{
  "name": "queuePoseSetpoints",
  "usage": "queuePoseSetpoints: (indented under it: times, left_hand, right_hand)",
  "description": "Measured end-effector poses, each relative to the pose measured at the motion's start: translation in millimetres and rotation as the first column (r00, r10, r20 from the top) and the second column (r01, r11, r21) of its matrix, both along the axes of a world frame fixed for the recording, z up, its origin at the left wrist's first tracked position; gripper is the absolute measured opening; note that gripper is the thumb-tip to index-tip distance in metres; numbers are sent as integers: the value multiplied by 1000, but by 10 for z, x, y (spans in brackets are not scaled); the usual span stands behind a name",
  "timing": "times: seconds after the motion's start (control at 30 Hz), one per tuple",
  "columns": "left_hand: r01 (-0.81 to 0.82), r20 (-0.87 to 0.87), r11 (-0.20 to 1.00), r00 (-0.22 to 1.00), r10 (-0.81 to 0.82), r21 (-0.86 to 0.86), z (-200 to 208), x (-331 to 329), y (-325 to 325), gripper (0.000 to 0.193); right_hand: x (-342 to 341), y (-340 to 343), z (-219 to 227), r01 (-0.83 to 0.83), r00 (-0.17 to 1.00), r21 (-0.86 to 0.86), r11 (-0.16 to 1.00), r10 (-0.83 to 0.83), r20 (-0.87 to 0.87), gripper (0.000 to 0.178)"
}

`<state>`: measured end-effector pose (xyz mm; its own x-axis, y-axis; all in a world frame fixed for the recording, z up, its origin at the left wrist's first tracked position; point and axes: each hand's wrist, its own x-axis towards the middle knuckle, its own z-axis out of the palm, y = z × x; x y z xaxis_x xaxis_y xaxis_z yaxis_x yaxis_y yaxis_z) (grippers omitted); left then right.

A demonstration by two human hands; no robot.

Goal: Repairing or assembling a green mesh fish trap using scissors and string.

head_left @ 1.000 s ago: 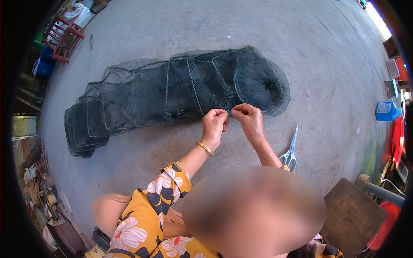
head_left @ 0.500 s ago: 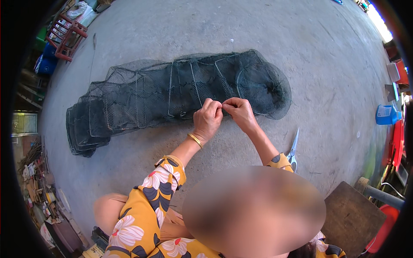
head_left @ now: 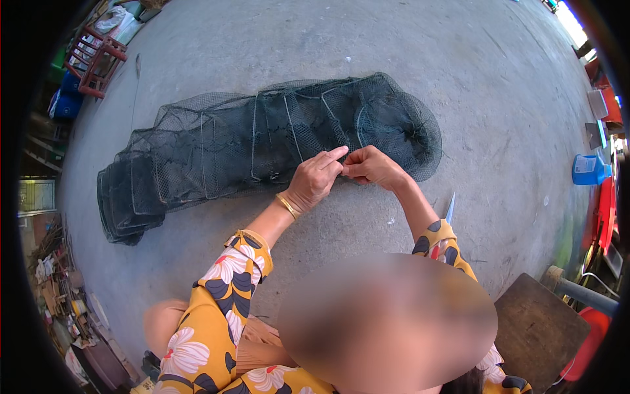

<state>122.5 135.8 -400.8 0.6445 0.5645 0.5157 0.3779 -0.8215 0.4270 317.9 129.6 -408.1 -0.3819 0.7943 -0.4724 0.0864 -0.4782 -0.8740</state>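
"Step?"
"Looks like close fingertip work at the near edge of the dark mesh net. Next move probably calls for steady, matched pinches there."
"Grip state?"
"Left hand: half curled, forefinger extended. Right hand: thumb and forefinger nearly together. Can't tell if either holds anything."
"Net's place?"
"On the floor, sweeping from nine o'clock through twelve to two of the hands; fingertips over its near edge, contact unclear. Scissor blade at four."
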Motion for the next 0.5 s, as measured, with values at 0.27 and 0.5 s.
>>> queuePoseSetpoints:
  times: [0.27, 0.5]
  left_hand:
    - [29, 87, 974, 996, -10, -223, -120, 74, -39, 14]
    - [-115, 88, 917, 983, 160, -381, -91, 115, -70, 10]
  right_hand:
    - [117, 59, 20, -119, 992, -9, 993, 119, 43, 13]
    - [79, 32, 39, -49, 997, 34, 998, 47, 63, 14]
